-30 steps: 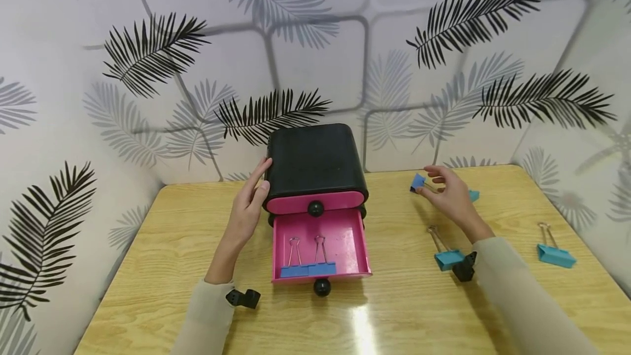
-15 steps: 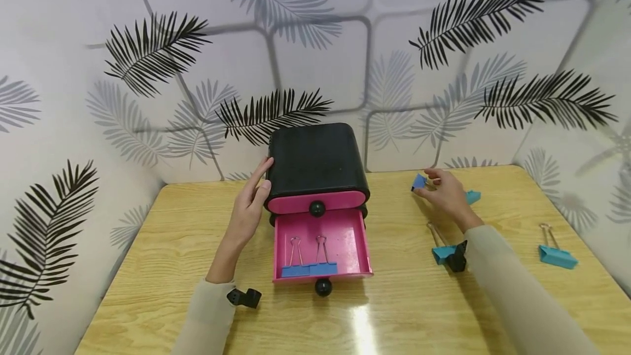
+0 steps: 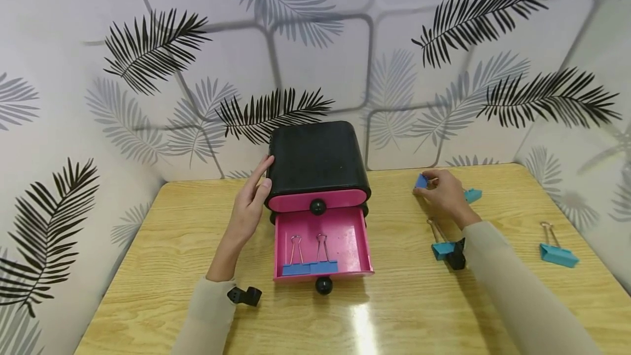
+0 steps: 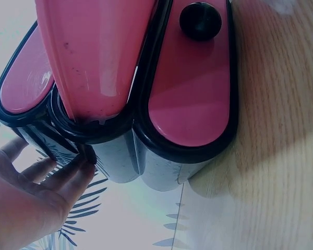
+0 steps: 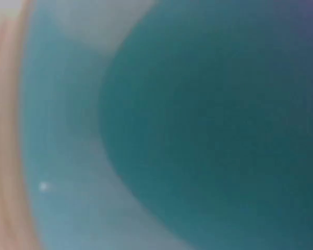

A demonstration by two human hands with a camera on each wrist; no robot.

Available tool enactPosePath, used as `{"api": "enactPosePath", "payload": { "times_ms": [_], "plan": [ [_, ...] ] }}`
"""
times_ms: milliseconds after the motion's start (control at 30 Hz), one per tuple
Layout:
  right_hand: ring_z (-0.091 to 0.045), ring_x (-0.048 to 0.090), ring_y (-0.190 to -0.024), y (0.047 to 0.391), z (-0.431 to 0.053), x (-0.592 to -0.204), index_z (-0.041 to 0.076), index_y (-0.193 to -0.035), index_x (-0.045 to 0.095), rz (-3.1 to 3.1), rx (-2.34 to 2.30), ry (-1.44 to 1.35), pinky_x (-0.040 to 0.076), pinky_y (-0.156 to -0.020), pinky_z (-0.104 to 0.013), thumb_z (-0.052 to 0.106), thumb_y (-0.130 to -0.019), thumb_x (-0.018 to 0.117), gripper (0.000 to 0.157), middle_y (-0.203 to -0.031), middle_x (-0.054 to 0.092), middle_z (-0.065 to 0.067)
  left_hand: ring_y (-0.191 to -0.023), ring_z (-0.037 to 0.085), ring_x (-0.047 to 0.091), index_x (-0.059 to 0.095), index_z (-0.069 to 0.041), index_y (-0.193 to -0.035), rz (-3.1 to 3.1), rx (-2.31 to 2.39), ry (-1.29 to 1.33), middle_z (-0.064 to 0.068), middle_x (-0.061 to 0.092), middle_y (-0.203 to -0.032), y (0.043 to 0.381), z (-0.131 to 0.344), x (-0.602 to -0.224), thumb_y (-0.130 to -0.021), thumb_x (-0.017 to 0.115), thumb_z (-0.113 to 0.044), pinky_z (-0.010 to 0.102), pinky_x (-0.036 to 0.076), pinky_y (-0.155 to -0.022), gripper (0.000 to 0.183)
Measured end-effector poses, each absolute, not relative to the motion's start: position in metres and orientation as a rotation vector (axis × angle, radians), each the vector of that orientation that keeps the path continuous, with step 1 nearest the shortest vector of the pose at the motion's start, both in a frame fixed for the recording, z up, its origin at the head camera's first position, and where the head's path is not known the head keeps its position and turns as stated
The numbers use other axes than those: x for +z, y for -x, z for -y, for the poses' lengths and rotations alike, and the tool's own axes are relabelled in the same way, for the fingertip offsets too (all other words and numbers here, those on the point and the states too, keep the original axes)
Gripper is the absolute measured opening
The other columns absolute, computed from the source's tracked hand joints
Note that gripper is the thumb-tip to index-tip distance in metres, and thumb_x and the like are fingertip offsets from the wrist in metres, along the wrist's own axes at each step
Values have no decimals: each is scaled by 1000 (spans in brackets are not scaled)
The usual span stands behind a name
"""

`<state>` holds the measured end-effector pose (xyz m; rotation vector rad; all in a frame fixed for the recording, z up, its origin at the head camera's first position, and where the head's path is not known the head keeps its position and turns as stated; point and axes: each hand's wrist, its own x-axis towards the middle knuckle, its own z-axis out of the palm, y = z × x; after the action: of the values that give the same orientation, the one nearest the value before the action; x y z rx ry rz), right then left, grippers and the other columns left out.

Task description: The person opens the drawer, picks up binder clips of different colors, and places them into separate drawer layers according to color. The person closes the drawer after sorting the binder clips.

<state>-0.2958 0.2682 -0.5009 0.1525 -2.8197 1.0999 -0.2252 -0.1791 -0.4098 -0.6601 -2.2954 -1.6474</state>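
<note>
A black drawer unit point(image 3: 315, 152) with pink drawer fronts stands on the table. Its pink drawer point(image 3: 347, 234) is pulled out and holds two blue binder clips point(image 3: 309, 268), side by side along the front, handles pointing back. My left hand point(image 3: 248, 207) rests against the unit's left side with fingers extended; the left wrist view shows the fingertips point(image 4: 83, 169) at the black casing. At the right, my right hand point(image 3: 446, 193) pinches a blue binder clip point(image 3: 421, 181) between thumb and fingers. A teal binder clip point(image 3: 442, 251) lies beside the right wrist camera, filling the blurred right wrist view.
Another teal binder clip point(image 3: 473, 195) lies partly hidden behind the right hand. One more teal clip point(image 3: 558, 255) lies near the table's right edge. A patterned wall point(image 3: 315, 70) closes off the back of the wooden table point(image 3: 172, 267).
My right hand has closed further over the blue binder clip, covering its handle. The teal clip by the right wrist has shifted slightly left and back. My left hand stays put.
</note>
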Motion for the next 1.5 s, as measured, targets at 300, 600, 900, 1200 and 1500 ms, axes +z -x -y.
{"api": "enactPosePath", "payload": {
  "times_ms": [300,600,900,1200,1500],
  "plan": [
    [-47,60,-114,293,-264,-487,-10,-141,55,2800,1075,-179,53,-88,-59,20,-95,74,58,-131,56,-32,-153,24,27,38,-12,-160,2284,-1621,644,12,26,-168,248,188,-439,-110,42,-13,53,29,-119,51],
    [-42,63,-110,286,-253,-471,-3,-143,51,2779,1181,-219,54,-88,-54,29,-97,73,60,-128,61,-30,-152,15,28,41,-21,-160,2264,-1605,672,5,29,-167,250,190,-444,-110,43,-21,51,30,-119,49],
    [-26,64,-86,273,-240,-467,8,-141,48,2735,1260,-296,49,-72,-38,34,-98,71,56,-108,72,-17,-153,22,27,39,-12,-160,2268,-1620,661,13,27,-167,248,188,-440,-110,42,-13,52,29,-119,50],
    [-22,62,-80,262,-233,-468,5,-141,50,2702,1339,-316,49,-67,-30,29,-95,75,57,-98,73,-16,-153,32,27,38,0,-157,2307,-1621,647,21,27,-165,223,180,-412,-108,41,-9,52,27,-120,50],
    [-21,58,-75,248,-220,-463,6,-139,53,2655,1467,-408,47,-64,-27,24,-92,79,57,-86,69,-11,-153,31,27,38,1,-157,2306,-1615,652,21,28,-165,223,179,-412,-108,42,-8,53,27,-120,50]
  ]
}}
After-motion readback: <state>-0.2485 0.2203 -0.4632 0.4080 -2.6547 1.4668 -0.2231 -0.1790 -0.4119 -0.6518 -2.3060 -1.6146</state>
